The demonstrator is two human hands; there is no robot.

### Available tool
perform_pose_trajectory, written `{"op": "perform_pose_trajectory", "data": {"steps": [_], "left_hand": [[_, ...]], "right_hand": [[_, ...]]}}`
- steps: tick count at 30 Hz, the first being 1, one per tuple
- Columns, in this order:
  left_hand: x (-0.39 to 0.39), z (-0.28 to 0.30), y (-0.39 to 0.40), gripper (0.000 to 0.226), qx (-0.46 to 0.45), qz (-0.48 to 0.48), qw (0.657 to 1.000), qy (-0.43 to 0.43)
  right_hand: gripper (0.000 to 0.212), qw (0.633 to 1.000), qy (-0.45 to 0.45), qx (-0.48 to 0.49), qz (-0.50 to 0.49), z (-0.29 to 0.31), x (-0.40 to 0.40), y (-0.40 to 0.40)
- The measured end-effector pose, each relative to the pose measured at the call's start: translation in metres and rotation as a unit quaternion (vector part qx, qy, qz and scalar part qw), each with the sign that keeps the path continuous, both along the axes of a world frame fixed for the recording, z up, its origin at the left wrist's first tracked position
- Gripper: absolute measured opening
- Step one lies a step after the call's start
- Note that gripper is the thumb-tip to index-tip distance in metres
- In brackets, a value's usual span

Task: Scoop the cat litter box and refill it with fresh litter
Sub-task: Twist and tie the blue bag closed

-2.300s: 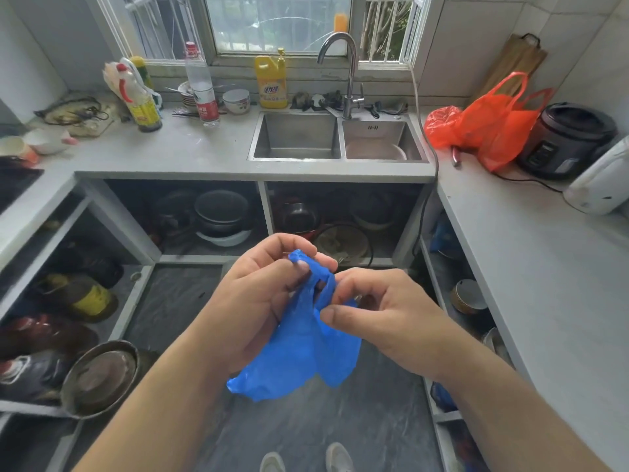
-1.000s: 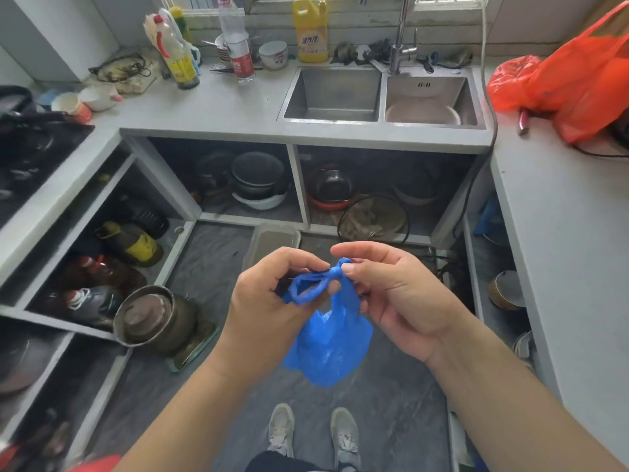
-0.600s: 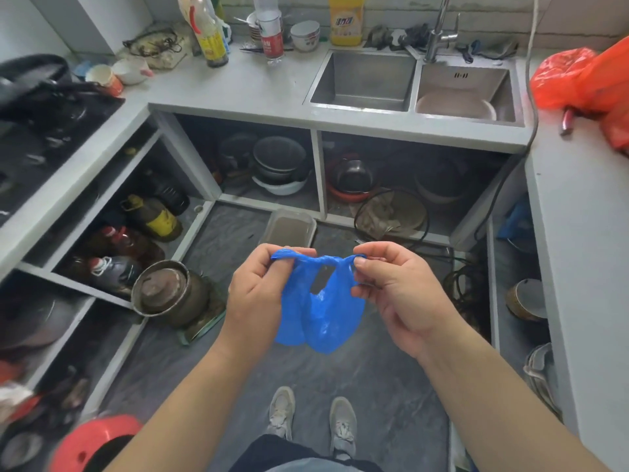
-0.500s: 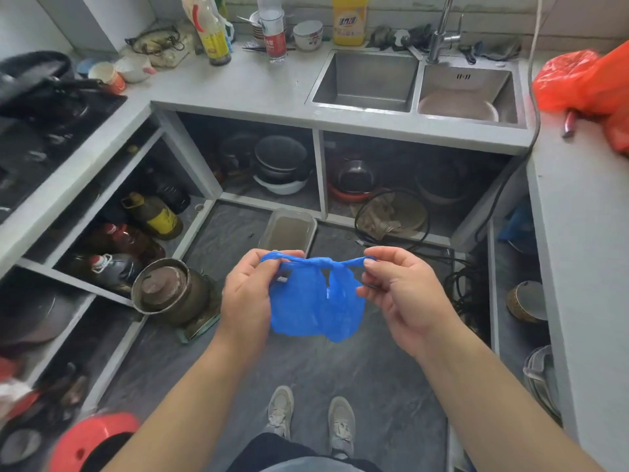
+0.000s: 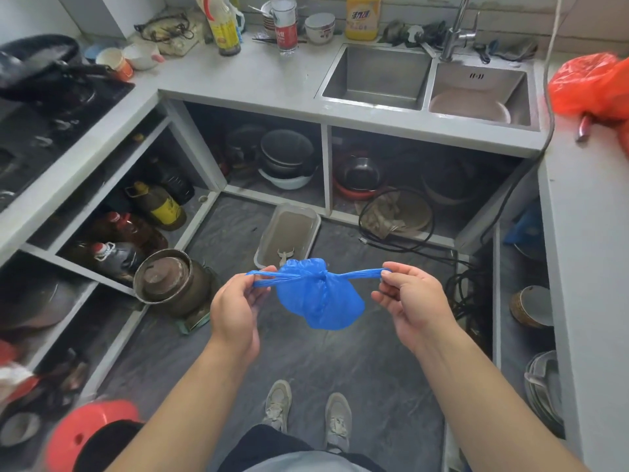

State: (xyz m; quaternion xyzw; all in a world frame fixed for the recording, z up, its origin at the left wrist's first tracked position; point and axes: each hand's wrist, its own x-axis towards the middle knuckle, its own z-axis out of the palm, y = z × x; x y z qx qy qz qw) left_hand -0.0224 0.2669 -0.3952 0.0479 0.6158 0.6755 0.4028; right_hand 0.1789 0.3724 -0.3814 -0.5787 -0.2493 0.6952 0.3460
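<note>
Your left hand (image 5: 235, 310) and right hand (image 5: 410, 303) each pinch a handle of the blue bag (image 5: 320, 296), stretched level between them, knot midway.

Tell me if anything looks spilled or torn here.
Nothing stands out. The blue bag hangs intact, knotted, between the left hand and right hand; no spill shows around the litter box.

blue bag (image 5: 318, 298), orange bag (image 5: 592, 86), yellow bottle (image 5: 362, 17)
</note>
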Motion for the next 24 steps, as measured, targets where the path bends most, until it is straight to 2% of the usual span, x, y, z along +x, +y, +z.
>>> {"op": "perform_pose_trajectory", "data": {"steps": [7, 14, 16, 19, 22, 24], "left_hand": [[-0.014, -0.008, -0.005, 0.032, -0.026, 0.038, 0.999, -0.011], [-0.038, -0.021, -0.016, 0.025, -0.069, 0.118, 0.990, -0.044], [-0.046, -0.021, -0.021, 0.027, -0.083, 0.098, 0.992, -0.003], [-0.052, -0.009, -0.020, 0.022, -0.074, 0.044, 0.991, 0.105], [-0.043, 0.017, -0.015, 0.017, -0.052, -0.051, 0.976, 0.206], [-0.034, 0.031, -0.012, 0.018, -0.024, -0.112, 0.965, 0.236]], "right_hand": [[0.016, 1.000, 0.003, -0.010, -0.010, -0.014, -0.002, 0.006], [0.017, 0.999, -0.005, -0.034, -0.024, -0.029, -0.009, 0.013], [0.016, 0.999, -0.031, -0.016, 0.011, -0.028, -0.012, 0.014], [0.015, 0.992, -0.078, 0.039, 0.091, -0.020, -0.017, 0.019], [0.014, 0.976, -0.089, 0.100, 0.172, -0.003, -0.030, 0.015], [0.012, 0.958, -0.098, 0.144, 0.228, 0.010, -0.041, 0.008]]}}
